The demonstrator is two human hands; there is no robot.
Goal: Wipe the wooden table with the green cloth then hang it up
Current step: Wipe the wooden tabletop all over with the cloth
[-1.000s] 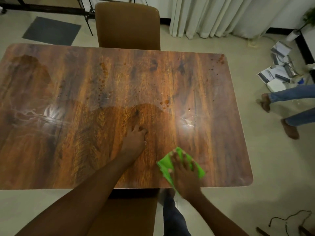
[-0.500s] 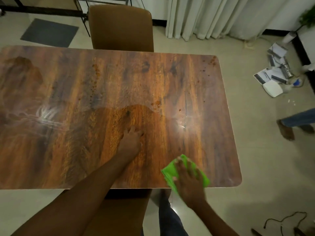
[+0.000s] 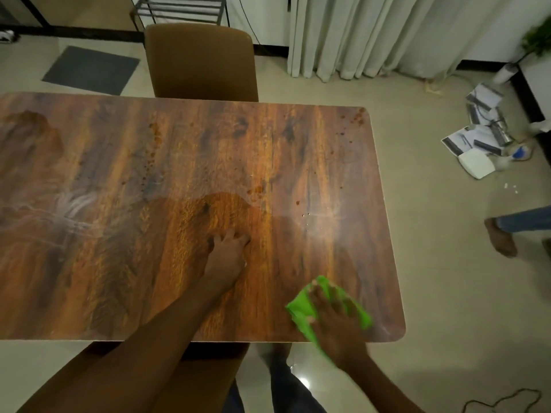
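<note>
Your right hand covers most of the green cloth and is motion-blurred. The wooden table runs off the left edge; both your forearms are cut off below.

Both forearms were bare all the way down, no sleeves, no watch or bracelets that I could spot. Nothing on the left hand or right hand either. Dark trousers showed below the surface edge.

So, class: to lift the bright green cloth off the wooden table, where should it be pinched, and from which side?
Pinch the bright green cloth at its exposed far-left corner, from above: the right hand presses its middle flat on the wooden table.
</note>
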